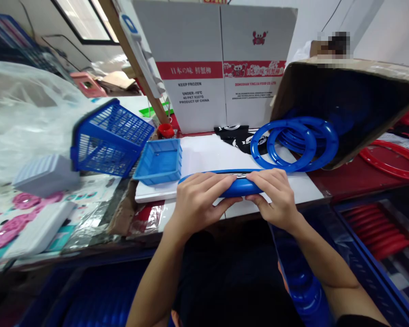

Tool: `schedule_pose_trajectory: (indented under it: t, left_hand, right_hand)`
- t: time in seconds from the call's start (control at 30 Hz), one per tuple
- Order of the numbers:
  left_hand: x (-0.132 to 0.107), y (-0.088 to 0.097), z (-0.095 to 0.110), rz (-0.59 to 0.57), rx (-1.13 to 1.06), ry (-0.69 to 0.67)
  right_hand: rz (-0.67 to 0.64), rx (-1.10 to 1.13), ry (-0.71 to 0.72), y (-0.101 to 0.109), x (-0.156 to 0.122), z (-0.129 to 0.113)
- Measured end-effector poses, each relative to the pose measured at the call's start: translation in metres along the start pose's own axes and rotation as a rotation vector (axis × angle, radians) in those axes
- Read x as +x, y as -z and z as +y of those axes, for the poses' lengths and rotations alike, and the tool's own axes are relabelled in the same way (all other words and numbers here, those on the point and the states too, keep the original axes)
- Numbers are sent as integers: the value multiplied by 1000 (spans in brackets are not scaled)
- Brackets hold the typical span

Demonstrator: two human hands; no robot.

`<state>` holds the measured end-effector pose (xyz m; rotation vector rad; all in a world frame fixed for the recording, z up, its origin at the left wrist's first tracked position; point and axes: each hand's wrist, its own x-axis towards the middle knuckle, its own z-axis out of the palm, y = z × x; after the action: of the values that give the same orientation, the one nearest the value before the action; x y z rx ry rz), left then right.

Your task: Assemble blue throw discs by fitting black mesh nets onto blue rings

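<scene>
Both hands grip a blue plastic ring (240, 187) held nearly edge-on above the front of the table. My left hand (202, 200) is closed round its left part, thumb below and fingers over the top. My right hand (276, 196) pinches the right part in the same way. Between the hands a strip of black and white print shows at the ring; whether it is stuck on cannot be made out. Just beyond lie black labels with white print (247, 141) on a white board (204, 152). Two loose blue rings (308, 159) overlap to the right of them.
An open cardboard box (364, 75) lies tipped at right, with more blue rings inside. Red rings (391, 170) lie beyond it. At left are a light-blue tray (160, 161), a blue basket (109, 138) and a wooden post (136, 59). A tall white carton (197, 41) stands behind.
</scene>
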<state>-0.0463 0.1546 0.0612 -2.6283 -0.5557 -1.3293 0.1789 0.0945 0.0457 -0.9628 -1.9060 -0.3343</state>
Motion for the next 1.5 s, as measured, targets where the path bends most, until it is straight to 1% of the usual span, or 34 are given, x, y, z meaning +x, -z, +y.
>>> schedule_pose_trajectory:
  t: [0.1,0.17,0.23,0.37,0.5,0.57,0.63,0.7,0.77,0.83,0.9,1.0,1.1,1.17,1.2,1.23,1.3,1.37,1.4,1.43,1.5]
  left_hand:
    - [-3,-3,2,66,23,44]
    - [-6,-4,0,99,13,61]
    - [-9,-5,-5,112,-8,74]
    - [-15,-8,-16,119,-77,125]
    - [-19,-7,-26,103,-153,119]
    - [-22,-1,-36,64,-178,107]
    - [-29,7,-51,43,-204,125]
    - [-40,13,-70,80,-259,174]
    - [-54,14,-88,142,-348,231]
    - [-68,12,-102,173,-454,264]
    - [-79,7,-110,170,-539,297]
    - [-89,3,-113,154,-616,400]
    - [-96,2,-107,122,-657,515]
    - [-100,-3,-102,107,-665,575]
    - [-101,-7,-101,122,-663,598]
    - [-100,-12,-100,156,-656,617]
    - [-96,-25,-100,283,-628,645]
    - [-88,-39,-105,419,-588,660]
    - [-83,-45,-108,460,-567,667]
    - [-78,-51,-111,474,-553,681]
    - [-71,-60,-114,452,-563,729]
  right_hand:
    - [52,-4,0,-8,-1,-2]
    - [51,-18,14,-11,1,-1]
    - [6,-30,12,-12,6,1]
    - [-135,-30,-20,-10,15,7]
    - [-132,-22,5,-10,18,9]
    - [-118,7,17,-9,16,13]
    - [-91,50,16,-8,12,24]
    - [-62,88,-14,-8,5,39]
    - [-66,138,-63,-8,-3,56]
    - [-86,210,-107,-11,-9,68]
    - [-83,268,-131,-15,-13,73]
    - [-49,277,-111,-19,-12,69]
    - [-15,223,-47,-19,-10,59]
    - [-3,181,-40,-18,-9,54]
    - [0,167,-54,-17,-8,52]
    - [4,158,-81,-16,-7,51]
    - [33,159,-173,-14,0,52]
    - [109,189,-326,-14,10,61]
    - [161,220,-426,-14,15,68]
    - [218,269,-536,-15,20,77]
    - [308,423,-763,-20,26,98]
